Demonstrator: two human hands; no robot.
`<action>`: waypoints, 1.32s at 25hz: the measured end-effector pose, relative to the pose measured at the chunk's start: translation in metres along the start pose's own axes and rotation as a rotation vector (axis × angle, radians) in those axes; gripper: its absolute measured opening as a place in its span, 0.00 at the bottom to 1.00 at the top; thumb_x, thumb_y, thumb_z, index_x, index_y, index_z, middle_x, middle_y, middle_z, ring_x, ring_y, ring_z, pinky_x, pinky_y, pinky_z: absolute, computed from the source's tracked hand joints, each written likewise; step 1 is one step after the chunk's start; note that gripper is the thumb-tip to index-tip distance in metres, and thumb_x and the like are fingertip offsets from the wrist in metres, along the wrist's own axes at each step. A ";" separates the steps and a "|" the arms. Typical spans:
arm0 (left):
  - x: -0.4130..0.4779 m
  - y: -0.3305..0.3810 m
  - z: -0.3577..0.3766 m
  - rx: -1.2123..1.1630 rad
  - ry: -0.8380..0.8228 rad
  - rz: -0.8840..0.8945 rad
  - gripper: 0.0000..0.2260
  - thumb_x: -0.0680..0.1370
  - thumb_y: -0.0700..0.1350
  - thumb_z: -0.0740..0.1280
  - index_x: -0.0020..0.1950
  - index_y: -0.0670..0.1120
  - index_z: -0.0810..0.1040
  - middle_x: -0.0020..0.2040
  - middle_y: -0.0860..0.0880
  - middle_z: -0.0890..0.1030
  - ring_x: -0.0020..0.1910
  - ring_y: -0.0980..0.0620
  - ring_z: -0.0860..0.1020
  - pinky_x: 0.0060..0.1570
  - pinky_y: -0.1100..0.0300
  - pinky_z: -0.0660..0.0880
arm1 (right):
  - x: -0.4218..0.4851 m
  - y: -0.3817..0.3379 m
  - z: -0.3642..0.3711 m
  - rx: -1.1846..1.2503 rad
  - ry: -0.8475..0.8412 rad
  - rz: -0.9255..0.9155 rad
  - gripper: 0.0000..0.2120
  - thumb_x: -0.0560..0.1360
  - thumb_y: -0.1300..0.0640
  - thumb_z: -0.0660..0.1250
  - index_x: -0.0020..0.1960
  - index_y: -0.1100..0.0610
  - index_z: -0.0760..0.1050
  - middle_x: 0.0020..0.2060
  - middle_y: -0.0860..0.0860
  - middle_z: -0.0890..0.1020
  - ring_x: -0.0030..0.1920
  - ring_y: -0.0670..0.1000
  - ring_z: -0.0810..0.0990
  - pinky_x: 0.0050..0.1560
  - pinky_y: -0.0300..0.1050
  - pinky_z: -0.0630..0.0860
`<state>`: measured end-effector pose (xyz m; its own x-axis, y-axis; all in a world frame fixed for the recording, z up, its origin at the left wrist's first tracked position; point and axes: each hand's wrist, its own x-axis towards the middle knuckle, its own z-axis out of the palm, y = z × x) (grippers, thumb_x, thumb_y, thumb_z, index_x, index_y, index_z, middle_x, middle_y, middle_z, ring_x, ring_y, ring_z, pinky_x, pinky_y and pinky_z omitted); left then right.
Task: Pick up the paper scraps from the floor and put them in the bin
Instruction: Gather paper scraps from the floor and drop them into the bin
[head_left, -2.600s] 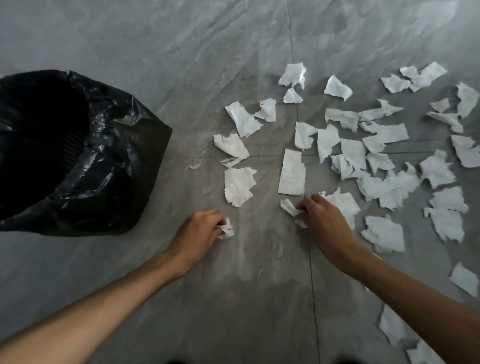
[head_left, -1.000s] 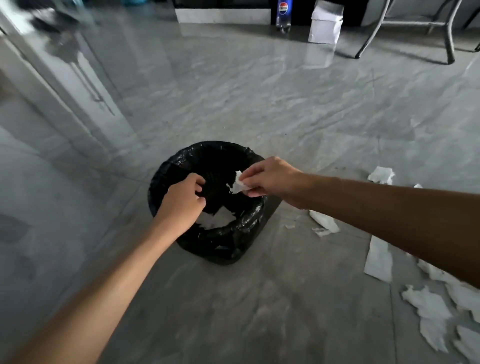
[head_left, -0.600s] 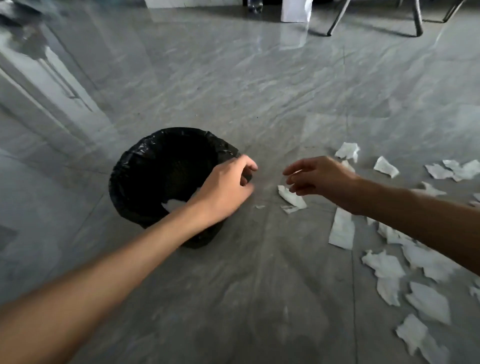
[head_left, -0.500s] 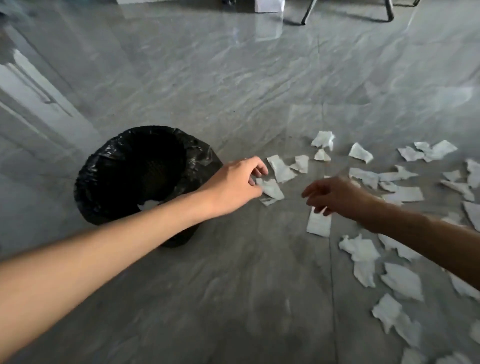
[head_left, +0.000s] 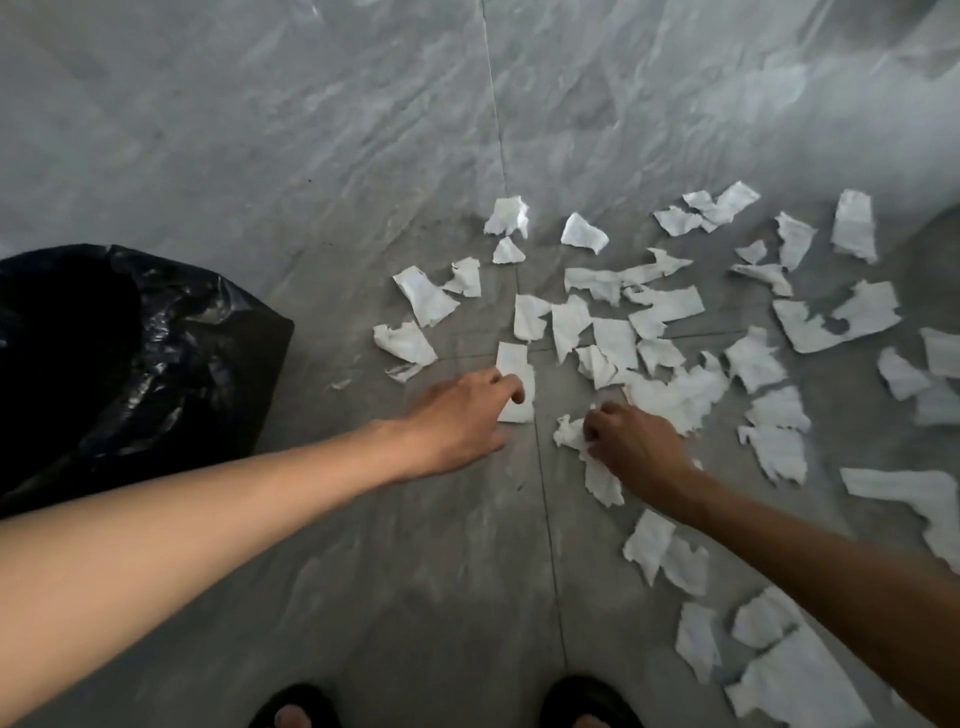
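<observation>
The bin (head_left: 208, 374) is standing at the far left, draped in a glossy, wrinkled black liner (head_left: 171, 312), near the litter on the floor (head_left: 260, 156). The left hand (head_left: 457, 421) is reaching out, its curled fingers landing on the lower edge of a flat rectangular scrap (head_left: 514, 364). I cannot tell whether it is already pinching the sheet, since the knuckles are hiding the thumb. A thin sheet is probably hugging this polished, grey, stone-look tile, so dragging it or lifting a corner with a fingertip should be working better than a straight pinch from above. Just beside it, the right hand (head_left: 634, 447) is clamping its fingers round a crumpled scrap (head_left: 569, 434), which is bunching up softly like tissue. The two hands are working close together without touching. Further right, many white, ragged-edged paper scraps (head_left: 753, 358) are lying scattered, some overlapping. Gathering several into each handful would be saving trips to the bin.
</observation>
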<state>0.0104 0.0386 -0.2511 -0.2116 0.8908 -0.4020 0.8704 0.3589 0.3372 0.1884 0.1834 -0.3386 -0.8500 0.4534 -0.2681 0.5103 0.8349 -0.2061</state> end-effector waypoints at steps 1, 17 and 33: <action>0.006 -0.004 0.007 -0.028 0.025 -0.013 0.19 0.73 0.45 0.66 0.64 0.49 0.70 0.63 0.49 0.74 0.58 0.45 0.75 0.53 0.52 0.73 | 0.000 0.000 -0.001 0.040 0.018 0.019 0.03 0.73 0.56 0.66 0.45 0.54 0.76 0.44 0.52 0.79 0.45 0.56 0.80 0.36 0.45 0.72; 0.031 -0.050 0.059 -0.094 0.317 0.023 0.02 0.73 0.42 0.67 0.44 0.47 0.76 0.48 0.49 0.78 0.47 0.47 0.77 0.43 0.55 0.74 | -0.011 -0.021 0.016 0.266 0.079 0.015 0.03 0.76 0.61 0.62 0.45 0.60 0.73 0.45 0.56 0.76 0.46 0.56 0.75 0.40 0.49 0.72; -0.020 -0.176 0.053 -0.330 0.492 -0.562 0.04 0.73 0.36 0.68 0.40 0.44 0.76 0.42 0.46 0.79 0.43 0.47 0.77 0.40 0.54 0.72 | 0.185 -0.158 0.000 0.206 -0.060 -0.377 0.19 0.71 0.64 0.68 0.61 0.64 0.71 0.56 0.61 0.73 0.51 0.62 0.77 0.48 0.52 0.73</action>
<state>-0.1154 -0.0569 -0.3476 -0.8155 0.5459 -0.1923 0.4162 0.7840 0.4605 -0.0491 0.1356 -0.3552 -0.9759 0.1048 -0.1912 0.1864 0.8563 -0.4817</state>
